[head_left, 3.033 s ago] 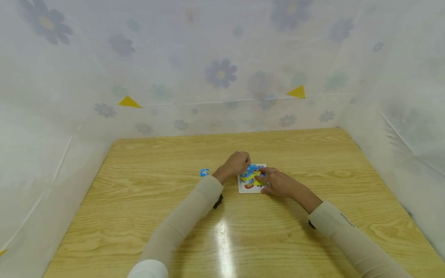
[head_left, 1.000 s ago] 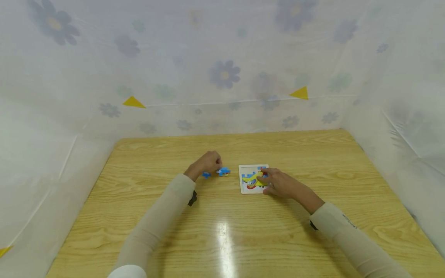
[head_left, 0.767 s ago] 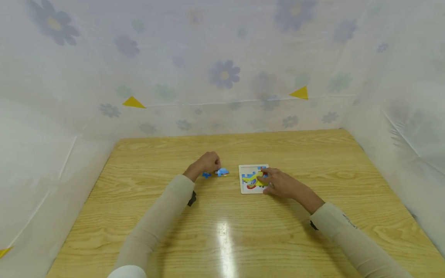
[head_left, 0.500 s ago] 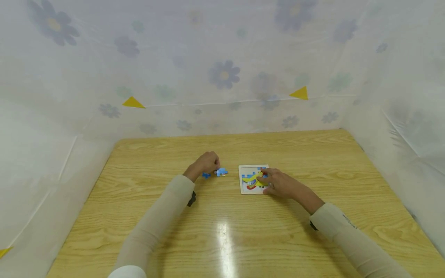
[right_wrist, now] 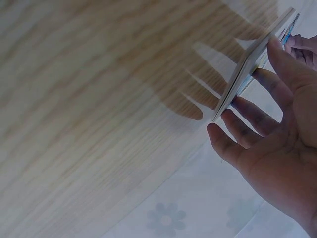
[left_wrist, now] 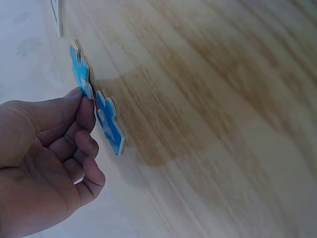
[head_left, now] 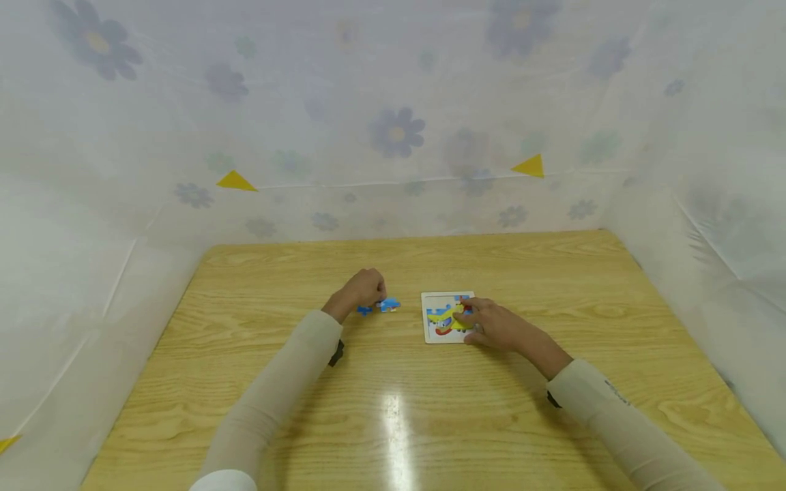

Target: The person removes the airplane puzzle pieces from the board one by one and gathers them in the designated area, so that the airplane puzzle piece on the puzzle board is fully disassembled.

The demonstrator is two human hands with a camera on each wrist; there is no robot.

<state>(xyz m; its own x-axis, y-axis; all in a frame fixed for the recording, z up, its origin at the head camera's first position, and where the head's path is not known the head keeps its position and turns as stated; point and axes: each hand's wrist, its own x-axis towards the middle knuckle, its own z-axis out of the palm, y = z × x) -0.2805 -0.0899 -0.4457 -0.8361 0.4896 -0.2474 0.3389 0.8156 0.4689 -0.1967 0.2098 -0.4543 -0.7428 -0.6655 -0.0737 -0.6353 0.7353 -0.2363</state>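
Observation:
Between thumb and index finger, my left hand (head_left: 364,287) pinches a blue jigsaw piece (left_wrist: 80,72), close over the table left of the puzzle tray. A second blue jigsaw piece (left_wrist: 110,124) lies right beside it, partly behind the hand in the head view. The square puzzle tray (head_left: 424,327) has a white rim and shows a yellow and red airplane picture, with its bare pale base visible at the upper left. My right hand (head_left: 500,325) rests on the tray's right side, fingers spread over the picture and thumb at the lower right corner, hiding that side.
The wood-grain table (head_left: 258,409) has a bright light reflection in front of the tray. Flower-print sheeting (head_left: 368,88) encloses the back and both sides. Two yellow triangles, one a yellow marker (head_left: 236,181), are on the back sheet.
My left hand has moved left off the tray with the blue piece, uncovering the tray's upper left base. It then drifts slightly further left. My right hand stays on the tray.

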